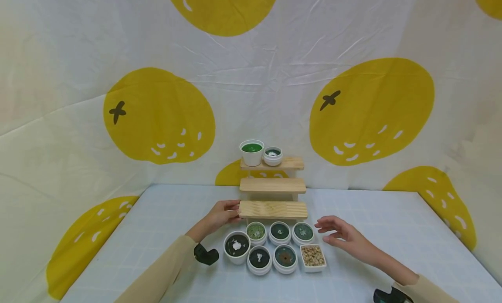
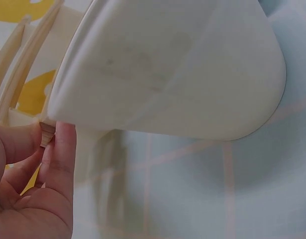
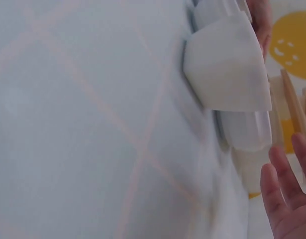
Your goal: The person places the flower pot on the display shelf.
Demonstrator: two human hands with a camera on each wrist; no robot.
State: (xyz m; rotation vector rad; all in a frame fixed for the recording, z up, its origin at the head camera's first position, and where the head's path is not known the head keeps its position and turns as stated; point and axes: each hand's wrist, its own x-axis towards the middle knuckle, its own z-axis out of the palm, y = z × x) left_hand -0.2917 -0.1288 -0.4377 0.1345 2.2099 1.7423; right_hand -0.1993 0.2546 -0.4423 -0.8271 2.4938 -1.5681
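Wooden stand [image 1: 272, 185] with three tiers sits on the pale table [image 1: 353, 205], just behind six round pots [image 1: 280, 232] and a square dish [image 1: 313, 256]. The left hand [image 1: 219, 215] pinches the left end of its lowest board between thumb and fingers; the right hand [image 1: 348, 238], loose and empty, hovers beside the pots. A light, level hold seems best: jolting could slide the tall cup [image 1: 252, 154] and smaller pot [image 1: 272, 156] up top.

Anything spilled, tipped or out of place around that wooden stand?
Nothing stands out: the seven front containers sit upright on the table, the two pots stand upright on the top shelf, and no spill shows. The left hand grips the lowest shelf.
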